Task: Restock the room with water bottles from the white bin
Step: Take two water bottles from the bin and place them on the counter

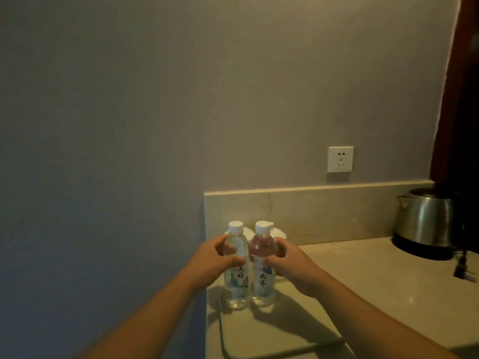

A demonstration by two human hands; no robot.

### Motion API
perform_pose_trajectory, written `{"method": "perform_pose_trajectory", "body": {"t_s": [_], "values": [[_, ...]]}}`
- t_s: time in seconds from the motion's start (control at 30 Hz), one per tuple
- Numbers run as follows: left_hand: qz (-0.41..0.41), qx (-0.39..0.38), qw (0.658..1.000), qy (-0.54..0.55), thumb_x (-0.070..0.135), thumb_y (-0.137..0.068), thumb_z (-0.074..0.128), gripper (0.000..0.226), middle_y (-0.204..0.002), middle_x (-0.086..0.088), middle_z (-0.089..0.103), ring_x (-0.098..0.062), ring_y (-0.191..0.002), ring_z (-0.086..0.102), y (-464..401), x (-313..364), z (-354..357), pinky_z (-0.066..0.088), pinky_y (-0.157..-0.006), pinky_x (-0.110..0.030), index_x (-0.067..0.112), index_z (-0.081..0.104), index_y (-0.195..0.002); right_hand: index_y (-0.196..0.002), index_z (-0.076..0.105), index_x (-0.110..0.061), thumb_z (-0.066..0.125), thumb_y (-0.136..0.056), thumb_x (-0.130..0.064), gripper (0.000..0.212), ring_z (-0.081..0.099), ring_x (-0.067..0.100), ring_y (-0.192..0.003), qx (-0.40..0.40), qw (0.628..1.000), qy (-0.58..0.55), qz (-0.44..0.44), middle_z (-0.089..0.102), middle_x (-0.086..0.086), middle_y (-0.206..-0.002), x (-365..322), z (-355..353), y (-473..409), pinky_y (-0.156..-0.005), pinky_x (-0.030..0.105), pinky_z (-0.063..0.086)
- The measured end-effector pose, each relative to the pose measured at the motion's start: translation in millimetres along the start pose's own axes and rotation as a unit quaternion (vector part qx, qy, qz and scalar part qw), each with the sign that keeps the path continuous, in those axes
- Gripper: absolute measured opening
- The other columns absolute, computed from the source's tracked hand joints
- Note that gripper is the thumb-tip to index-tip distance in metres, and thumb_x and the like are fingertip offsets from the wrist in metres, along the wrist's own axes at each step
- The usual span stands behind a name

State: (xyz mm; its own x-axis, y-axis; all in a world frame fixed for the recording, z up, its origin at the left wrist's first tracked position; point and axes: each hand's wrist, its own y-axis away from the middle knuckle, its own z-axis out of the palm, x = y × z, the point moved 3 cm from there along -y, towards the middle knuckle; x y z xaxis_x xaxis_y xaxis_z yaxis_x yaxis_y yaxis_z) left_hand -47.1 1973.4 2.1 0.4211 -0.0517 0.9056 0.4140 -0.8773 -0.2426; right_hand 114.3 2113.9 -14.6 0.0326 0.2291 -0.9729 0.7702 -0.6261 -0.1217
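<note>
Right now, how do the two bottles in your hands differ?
The left bottle looks clear, held by the left hand; the right bottle shows pink in its upper part, held by the right hand. Their label characters differ. Both are upright, white-capped, side by side on the tray.

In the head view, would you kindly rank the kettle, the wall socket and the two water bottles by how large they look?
1. Kettle, largest, though partly cut off by the dark edge.
2. Left bottle and right bottle: alike, so no ranking between them.
3. Socket, smallest, but it is farther from the camera, so its real size is unsure.
</note>
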Motion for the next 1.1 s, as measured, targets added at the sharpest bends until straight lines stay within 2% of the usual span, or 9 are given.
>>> {"method": "perform_pose_trajectory", "body": {"t_s": [0.1,0.3,0.43,0.73,0.9,0.97,1.0,1.03,1.1], "values": [[-0.007,-0.008,1.000,-0.018,0.018,-0.077,0.083,0.046,-0.114,0.001,0.074,-0.014,-0.106,0.070,6.3,-1.2,-4.7,0.057,-0.095,-0.041,0.031,0.067,-0.117,-0.121,0.059,-0.025,0.072,-0.083,-0.009,0.043,0.067,0.016,-0.107,-0.024,1.000,-0.004,-0.016,0.070,-0.003,-0.116,1.2,3.8,-0.2,-0.078,0.026,0.058],[0.003,-0.020,1.000,-0.019,0.014,-0.078,0.081,0.065,-0.129,0.004,0.067,-0.013,-0.119,0.064,20.8,-1.8,4.4,0.053,-0.101,-0.041,0.026,0.056,-0.136,-0.126,0.059,-0.021,0.072,-0.083,-0.004,0.047,0.068,0.022,-0.110,-0.069,0.996,-0.053,-0.009,0.071,0.004,-0.119,7.1,-0.7,-2.9,-0.092,0.040,0.057],[-0.002,-0.031,0.999,-0.039,0.017,-0.081,0.080,0.071,-0.135,0.004,0.061,-0.015,-0.125,0.058,21.4,1.3,5.7,0.052,-0.103,-0.038,0.024,0.048,-0.143,-0.125,0.060,-0.024,0.072,-0.082,-0.007,0.048,0.071,0.018,-0.106,-0.090,0.994,-0.063,-0.008,0.075,-0.002,-0.112,9.2,-0.8,-6.0,-0.083,0.033,0.059],[0.010,-0.013,0.997,-0.075,0.026,-0.087,0.073,0.067,-0.125,0.019,0.056,-0.010,-0.122,0.054,20.6,0.8,15.0,0.053,-0.076,-0.007,0.034,0.040,-0.145,-0.125,0.060,-0.023,0.077,-0.073,-0.018,0.055,0.066,0.025,-0.111,-0.055,0.994,-0.089,-0.011,0.069,0.006,-0.120,12.5,-1.0,0.3,-0.089,0.040,0.057],[-0.008,-0.045,0.993,-0.107,0.033,-0.083,0.077,0.082,-0.151,0.001,0.046,-0.014,-0.127,0.056,18.3,8.1,14.1,0.053,-0.098,-0.028,0.035,0.027,-0.149,-0.137,0.051,-0.021,0.074,-0.081,-0.024,0.061,0.061,0.026,-0.117,-0.080,0.995,-0.060,-0.012,0.064,0.006,-0.128,12.4,-4.1,6.9,-0.101,0.048,0.051],[-0.041,-0.014,0.993,-0.105,0.054,-0.077,0.076,0.107,-0.154,0.007,0.032,-0.023,-0.134,0.050,23.3,13.0,10.7,0.047,-0.103,-0.035,0.028,0.010,-0.157,-0.142,0.046,-0.021,0.063,-0.091,-0.019,0.054,0.055,0.028,-0.122,-0.021,0.996,-0.064,-0.049,0.059,0.007,-0.133,2.4,-9.1,11.1,-0.105,0.050,0.046],[-0.047,0.028,0.993,-0.105,0.064,-0.076,0.068,0.106,-0.151,0.006,0.033,-0.025,-0.134,0.049,26.1,17.0,7.5,0.047,-0.100,-0.035,0.024,0.013,-0.157,-0.139,0.049,-0.020,0.056,-0.095,-0.012,0.045,0.056,0.026,-0.119,0.044,0.991,-0.090,-0.090,0.060,0.007,-0.129,-7.2,-11.6,15.4,-0.102,0.046,0.047],[-0.037,0.079,0.992,-0.093,0.068,-0.081,0.059,0.092,-0.146,0.004,0.041,-0.024,-0.127,0.054,28.1,21.7,2.8,0.048,-0.093,-0.032,0.019,0.026,-0.152,-0.130,0.054,-0.020,0.051,-0.096,-0.004,0.038,0.059,0.023,-0.112,0.118,0.975,-0.129,-0.138,0.062,0.006,-0.120,-18.8,-12.3,22.2,-0.096,0.039,0.050],[-0.017,0.176,0.984,-0.037,0.058,-0.096,0.044,0.044,-0.118,-0.003,0.060,-0.020,-0.097,0.062,34.1,29.3,-9.6,0.049,-0.074,-0.029,0.022,0.056,-0.118,-0.108,0.059,-0.024,0.050,-0.089,0.000,0.032,0.060,0.014,-0.089,0.229,0.927,-0.195,-0.223,0.063,0.002,-0.097,-44.7,-2.0,40.1,-0.080,0.029,0.050]]}}
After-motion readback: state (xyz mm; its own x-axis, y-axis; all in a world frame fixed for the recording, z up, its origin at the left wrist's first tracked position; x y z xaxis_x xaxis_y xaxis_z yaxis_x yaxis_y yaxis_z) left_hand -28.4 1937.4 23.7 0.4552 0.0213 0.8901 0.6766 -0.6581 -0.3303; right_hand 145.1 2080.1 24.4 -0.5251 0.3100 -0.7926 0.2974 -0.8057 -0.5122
